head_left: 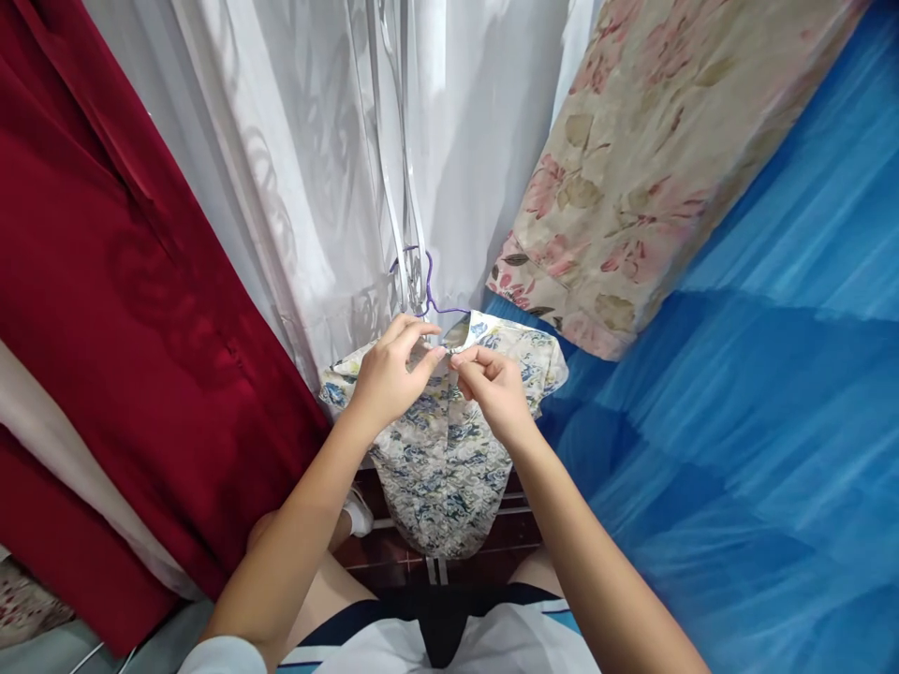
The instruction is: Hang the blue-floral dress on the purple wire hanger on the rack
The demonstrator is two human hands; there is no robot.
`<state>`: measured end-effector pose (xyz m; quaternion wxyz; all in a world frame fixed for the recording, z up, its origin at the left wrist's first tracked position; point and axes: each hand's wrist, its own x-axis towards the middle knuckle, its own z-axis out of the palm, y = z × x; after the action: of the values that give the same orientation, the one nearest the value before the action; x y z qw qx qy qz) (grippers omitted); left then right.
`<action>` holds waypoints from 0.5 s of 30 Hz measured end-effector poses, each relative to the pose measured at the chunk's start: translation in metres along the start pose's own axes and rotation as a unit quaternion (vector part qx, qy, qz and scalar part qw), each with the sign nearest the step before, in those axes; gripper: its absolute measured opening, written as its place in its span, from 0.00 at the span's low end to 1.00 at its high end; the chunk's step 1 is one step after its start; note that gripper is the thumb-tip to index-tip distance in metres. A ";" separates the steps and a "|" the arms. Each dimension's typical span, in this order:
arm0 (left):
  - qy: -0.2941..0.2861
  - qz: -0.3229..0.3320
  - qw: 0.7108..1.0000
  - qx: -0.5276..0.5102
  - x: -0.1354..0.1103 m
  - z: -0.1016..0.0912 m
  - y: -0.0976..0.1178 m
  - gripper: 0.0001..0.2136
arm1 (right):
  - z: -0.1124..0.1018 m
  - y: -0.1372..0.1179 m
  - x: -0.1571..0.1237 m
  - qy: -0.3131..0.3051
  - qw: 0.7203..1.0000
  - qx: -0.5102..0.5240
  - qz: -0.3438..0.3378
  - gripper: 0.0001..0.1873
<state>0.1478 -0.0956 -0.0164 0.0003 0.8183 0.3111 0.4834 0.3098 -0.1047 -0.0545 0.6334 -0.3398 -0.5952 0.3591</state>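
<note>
A small floral shirt [442,459], cream with blue flowers, hangs on a purple hanger [428,281] in front of a white sheer curtain [309,178]. My left hand [390,374] pinches the shirt's front at the collar, fingers closed on the fabric. My right hand [492,379] pinches the same spot from the other side, its fingertips meeting those of the left. Both forearms reach up from below.
A dark red curtain [126,309] hangs at the left. A cushion or mattress with pink flowers [632,178] leans at the upper right. Blue netting [758,421] fills the right side. Below are my legs and a tiled floor [393,562].
</note>
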 end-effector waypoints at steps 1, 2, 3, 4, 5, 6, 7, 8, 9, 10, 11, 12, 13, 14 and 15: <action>-0.015 0.005 1.000 -0.001 0.000 -0.001 -0.001 0.07 | 0.001 -0.002 0.001 0.000 1.000 0.002 -0.008 0.13; -0.023 0.009 1.000 -0.002 0.000 -0.001 -0.003 0.06 | 0.002 -0.004 0.002 -0.003 1.000 0.002 -0.015 0.13; -0.020 0.012 1.000 -0.003 -0.001 0.000 -0.003 0.05 | 0.003 -0.005 0.003 -0.009 1.000 0.000 -0.020 0.13; -0.007 0.012 1.000 -0.006 -0.001 0.001 -0.003 0.06 | 0.004 -0.004 0.004 -0.014 1.000 -0.003 -0.024 0.13; 0.014 0.009 1.000 -0.010 0.000 0.003 -0.003 0.07 | 0.006 -0.001 0.005 -0.016 1.000 -0.008 -0.026 0.13; 0.038 0.004 0.999 -0.019 0.000 0.004 -0.003 0.07 | 0.007 0.002 0.005 -0.016 0.999 -0.017 -0.027 0.14; 0.064 -0.005 0.997 -0.034 0.002 0.004 -0.003 0.07 | 0.007 0.007 0.005 -0.013 0.999 -0.027 -0.026 0.14; 0.090 -0.018 0.994 -0.055 0.004 0.003 -0.005 0.07 | 0.007 0.012 0.004 -0.010 0.999 -0.039 -0.023 0.14; 0.113 -0.033 0.990 -0.078 0.006 0.000 -0.009 0.08 | 0.006 0.017 0.003 -0.010 0.999 -0.050 -0.018 0.14; 0.134 -0.050 0.985 -0.100 0.008 -0.004 -0.015 0.08 | 0.005 0.022 0.001 -0.013 0.998 -0.059 -0.009 0.15; 0.154 -0.066 0.979 -0.115 0.009 -0.010 -0.024 0.09 | 0.004 0.025 -0.002 -0.022 0.998 -0.064 0.002 0.15; 0.173 -0.081 0.974 -0.120 0.009 -0.017 -0.035 0.09 | 0.003 0.027 -0.005 -0.032 0.997 -0.064 0.014 0.15; 0.190 -0.096 0.970 -0.117 0.007 -0.025 -0.049 0.10 | 0.002 0.028 -0.008 -0.044 0.997 -0.063 0.025 0.15; 0.207 -0.112 0.966 -0.108 0.004 -0.033 -0.065 0.10 | 0.002 0.028 -0.012 -0.054 0.996 -0.063 0.035 0.15; 0.223 -0.132 0.960 -0.102 -0.002 -0.040 -0.082 0.10 | 0.003 0.028 -0.015 -0.064 0.995 -0.063 0.043 0.15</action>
<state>0.0736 -0.0427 -0.0213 0.0782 0.6367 0.3574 0.6788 0.3050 -0.1036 -0.0861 0.5557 -0.3806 -0.6406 0.3687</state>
